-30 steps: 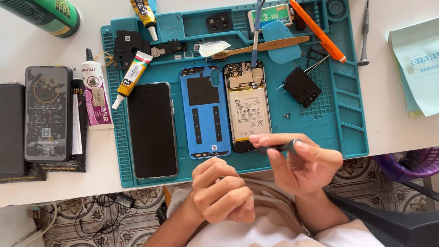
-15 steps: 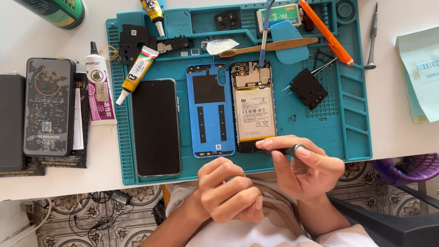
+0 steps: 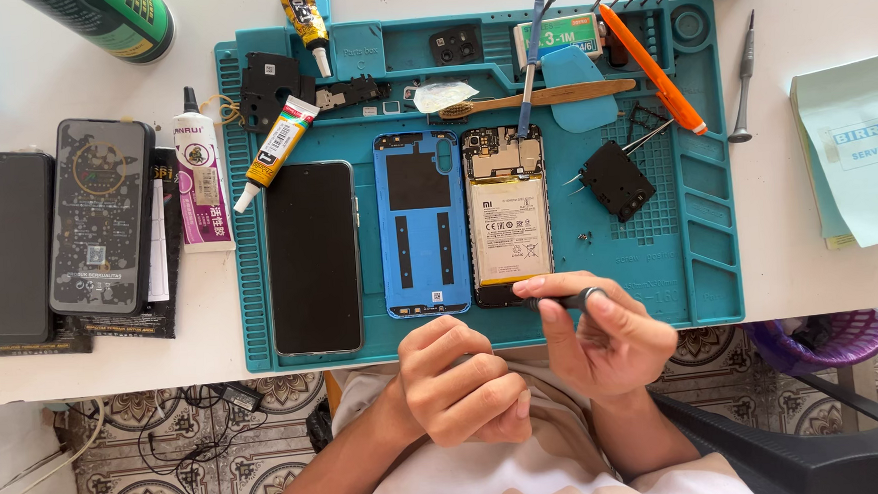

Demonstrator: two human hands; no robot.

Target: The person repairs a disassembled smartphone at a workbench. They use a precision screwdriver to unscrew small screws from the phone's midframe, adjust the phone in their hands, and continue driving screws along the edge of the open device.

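My right hand (image 3: pixel 599 339) pinches a small dark screwdriver (image 3: pixel 562 299) at the near end of an opened phone body (image 3: pixel 504 213), whose battery and circuit board lie bare. To its left lie a blue back cover (image 3: pixel 421 223), inner side up, and a black phone (image 3: pixel 312 257), face up. All three rest on a teal work mat (image 3: pixel 705 263). My left hand (image 3: pixel 461 381) is curled into a loose fist at the mat's near edge, and nothing can be seen in it.
Glue tubes (image 3: pixel 276 150), a wooden-handled brush (image 3: pixel 541 98), an orange knife (image 3: pixel 650 66), a black square part (image 3: pixel 616 180) and small black covers (image 3: pixel 268 86) lie on the mat. Two more phones (image 3: pixel 98 230) lie left of it; a green paper pad (image 3: pixel 865 159) right; a purple basket (image 3: pixel 819 337) below.
My right hand has shifted a little, still pinching the screwdriver at the opened phone's near end. The left fist stays put. The camera view has drifted slightly.
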